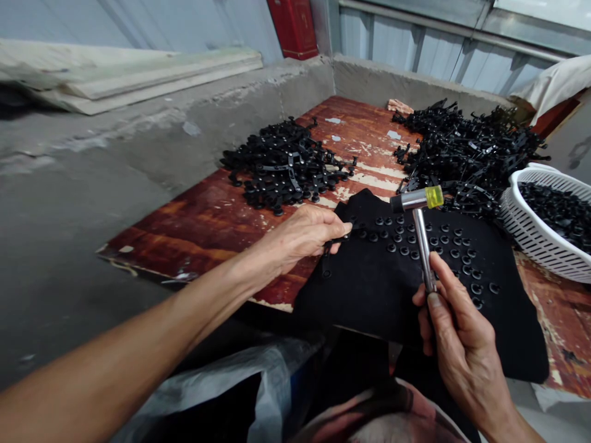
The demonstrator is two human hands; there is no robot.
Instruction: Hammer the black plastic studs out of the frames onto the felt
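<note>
Mallet (pixel 422 237), nearly upright, head (pixel 414 199) above right grip (pixel 462 332)

No txt, brand, no. or sign legible in this view. Closest thing: red box (pixel 294 29) at top, by the corrugated wall (pixel 240 27); small faint marks on its front, too blurry to read, can't tell if letters, nos. or a logo. Hammer (pixel 412 200): no readable lettering on head or handle, pic too soft for fine print. White basket (pixel 530 231), same: nothing legible on its side. Any marking on the blk parts (pixel 289 165) = too small to make out.
</note>
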